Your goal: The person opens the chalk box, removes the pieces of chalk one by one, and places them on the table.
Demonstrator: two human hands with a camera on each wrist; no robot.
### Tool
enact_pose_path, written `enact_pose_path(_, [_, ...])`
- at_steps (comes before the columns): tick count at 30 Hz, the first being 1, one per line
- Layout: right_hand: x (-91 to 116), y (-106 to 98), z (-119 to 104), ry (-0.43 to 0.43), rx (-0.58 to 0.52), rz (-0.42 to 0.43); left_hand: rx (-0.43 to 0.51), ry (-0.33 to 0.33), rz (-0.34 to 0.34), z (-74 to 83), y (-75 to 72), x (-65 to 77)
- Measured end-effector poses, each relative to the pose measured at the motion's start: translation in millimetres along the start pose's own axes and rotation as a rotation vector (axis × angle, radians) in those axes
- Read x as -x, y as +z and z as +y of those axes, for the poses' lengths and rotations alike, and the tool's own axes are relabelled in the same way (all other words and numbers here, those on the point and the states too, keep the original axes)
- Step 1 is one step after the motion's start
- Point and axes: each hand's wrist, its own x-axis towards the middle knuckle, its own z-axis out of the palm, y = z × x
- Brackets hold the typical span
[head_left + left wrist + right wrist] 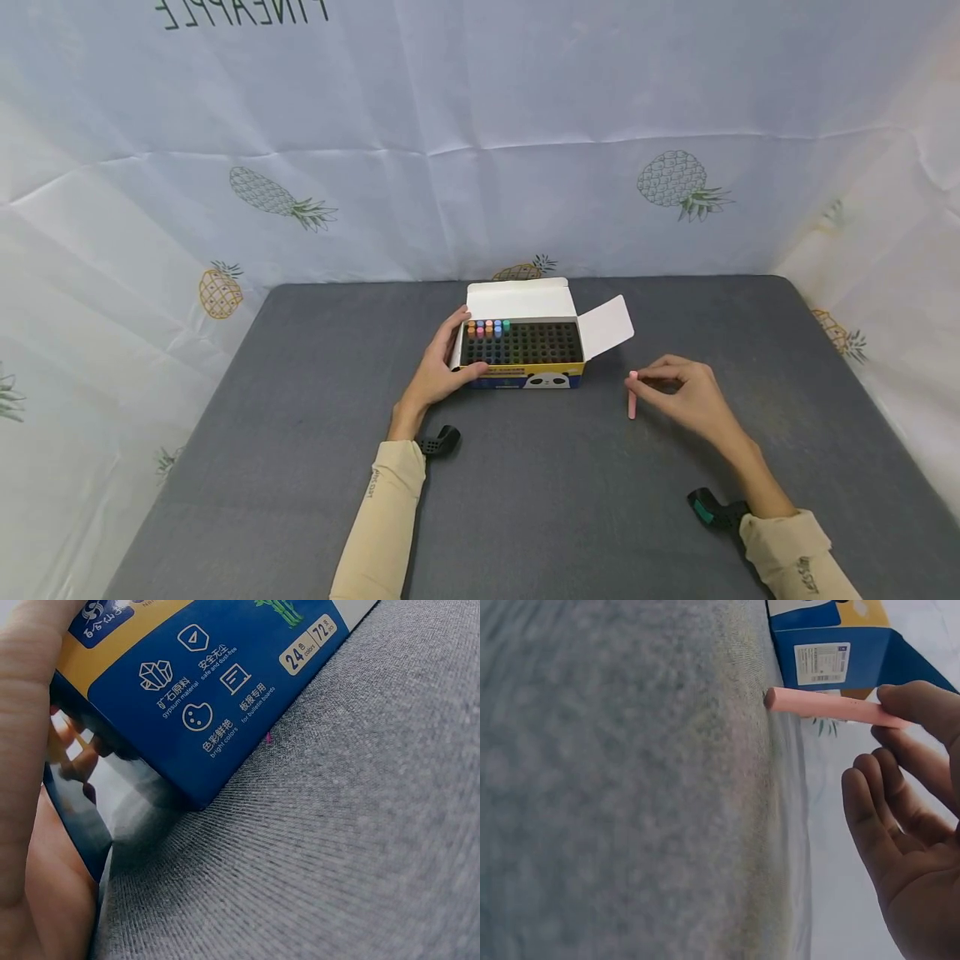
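Observation:
A blue and yellow chalk box (525, 377) lies open near the back of the table, its black holder (540, 342) full of round holes. Several coloured chalk sticks (489, 327) stand in the holder's back left corner. My left hand (435, 371) grips the box's left end, thumb at the front and fingers behind; in the left wrist view the box (195, 697) shows its printed front. Right of the box, my right hand (686, 396) pinches a pink chalk stick (825, 705) by its top end between thumb and forefinger. The other fingers are loosely bent.
The box's white lid (521, 300) stands raised at the back, and a side flap (606, 325) sticks out to the right. Grey cloth covers the table (555, 500). A pineapple-print curtain (465, 208) hangs behind it and along both sides.

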Motion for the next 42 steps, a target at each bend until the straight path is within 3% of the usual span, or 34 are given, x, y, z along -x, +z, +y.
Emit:
enact_pose_path(6, [-0.3,1.6,4.8,0.04,0.043,0.013,0.004,0.021,0.021,-26.5,0.5,-2.5])
enact_pose_path(16, [-0.6,6.2,14.9,0.128,0.083,-0.12,-0.006,0.034,0.015,-31.8,1.1,-0.2])
enact_pose_path(20, [-2.3,7.7,12.8,0.134,0.114,-0.123,-0.002,0.013,0.016,-25.9,2.5,-0.5])
enact_pose_path(27, [-5.1,8.0,9.4,0.182,0.151,-0.125,0.007,0.005,0.004,2.9,0.9,1.6])
enact_pose_path(42, [-8.0,8.8,8.3,0.172,0.148,-0.117,0.01,0.009,0.0,6.1,-0.8,1.7])
